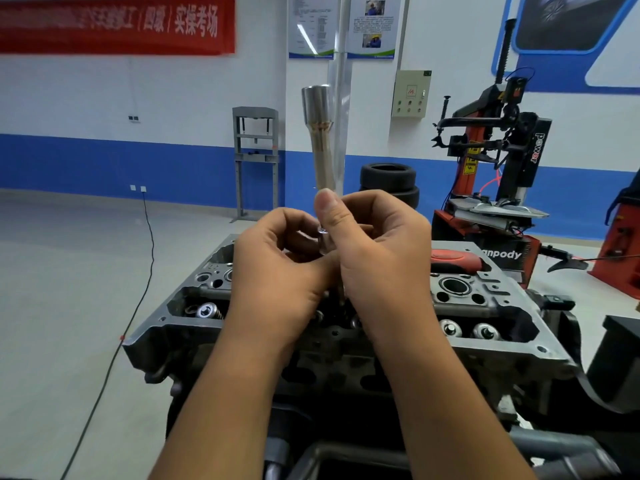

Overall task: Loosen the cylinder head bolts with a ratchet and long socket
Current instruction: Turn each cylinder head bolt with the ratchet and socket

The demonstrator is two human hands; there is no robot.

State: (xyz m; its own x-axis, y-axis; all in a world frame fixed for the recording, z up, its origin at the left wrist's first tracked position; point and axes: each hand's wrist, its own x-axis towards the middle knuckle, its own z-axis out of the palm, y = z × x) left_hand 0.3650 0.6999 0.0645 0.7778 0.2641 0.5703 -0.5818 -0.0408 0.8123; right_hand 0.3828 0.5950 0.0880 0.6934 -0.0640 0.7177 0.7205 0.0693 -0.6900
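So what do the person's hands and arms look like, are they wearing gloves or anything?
No gloves. The left hand and the right hand are both bare, and both forearms are bare too, with no sleeves showing. No rings, watch or wristbands show. The one thumbnail in view is short and plain.

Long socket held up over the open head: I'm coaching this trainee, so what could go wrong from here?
1. The socket stands upright, gripped only at its lower end by the right hand and left hand; a slip would likely drop it onto the cylinder head.
2. The ratchet lies on the head's far edge and could get knocked off.
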